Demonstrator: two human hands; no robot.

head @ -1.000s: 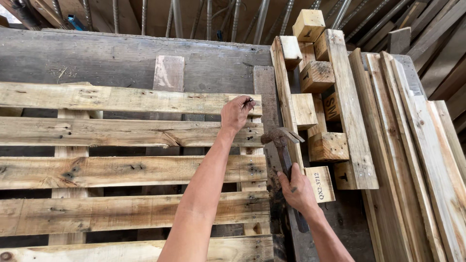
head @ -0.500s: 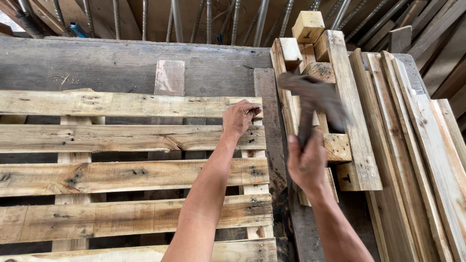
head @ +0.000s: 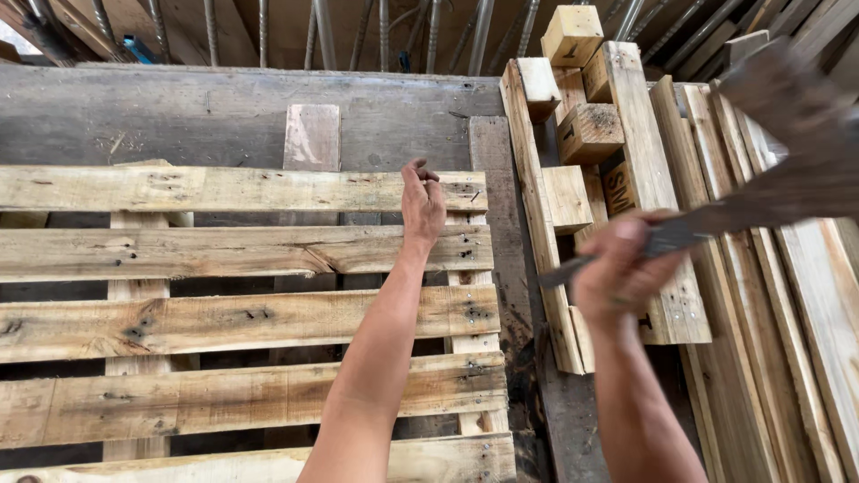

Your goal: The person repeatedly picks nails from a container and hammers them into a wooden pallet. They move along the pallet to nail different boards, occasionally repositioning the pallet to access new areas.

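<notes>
While the pale slats of the wooden pallet run off the view's left edge, the left hand rests at their right end, on the top slat. Its fingers are pinched close together at that slat's far edge; whether they grip anything small I cannot tell. Dark gaps lie open between the slats to the left of these fingers, and beyond them a bare grey tabletop stretches back to a row of metal bars. Just right of the fingers a dark plank borders the pallet's nailed ends.

Further right, the right hand is raised clear of the wood, its fingers wrapped tightly round the handle of a hammer. Blurred, its dark head sits high toward the upper right corner. Beneath and behind this hand lie a block-studded pallet piece and loose boards crowding the right edge.
</notes>
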